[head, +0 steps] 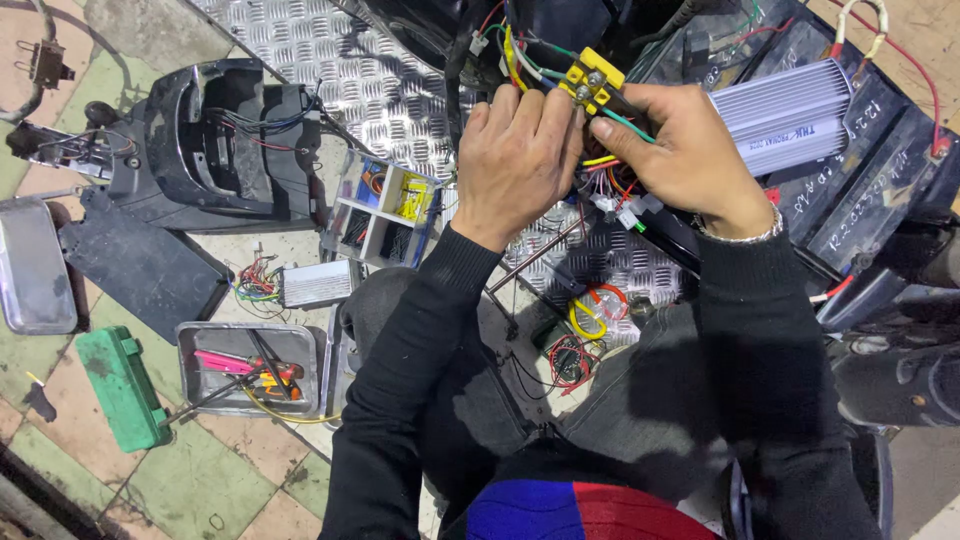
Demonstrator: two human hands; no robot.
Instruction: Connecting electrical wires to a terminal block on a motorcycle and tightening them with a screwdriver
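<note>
One head-worn camera looks steeply down, close over the hands and the surrounding floor.

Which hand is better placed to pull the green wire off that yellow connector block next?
Probably the right hand: its fingertips already sit on the green wire just below the yellow connector block. The left hand grips beside the block, seemingly steadying it.

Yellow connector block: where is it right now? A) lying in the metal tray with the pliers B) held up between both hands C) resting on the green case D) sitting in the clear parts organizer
B: the yellow connector block sits at the fingertips of the left hand and right hand, its wires trailing below.
</note>
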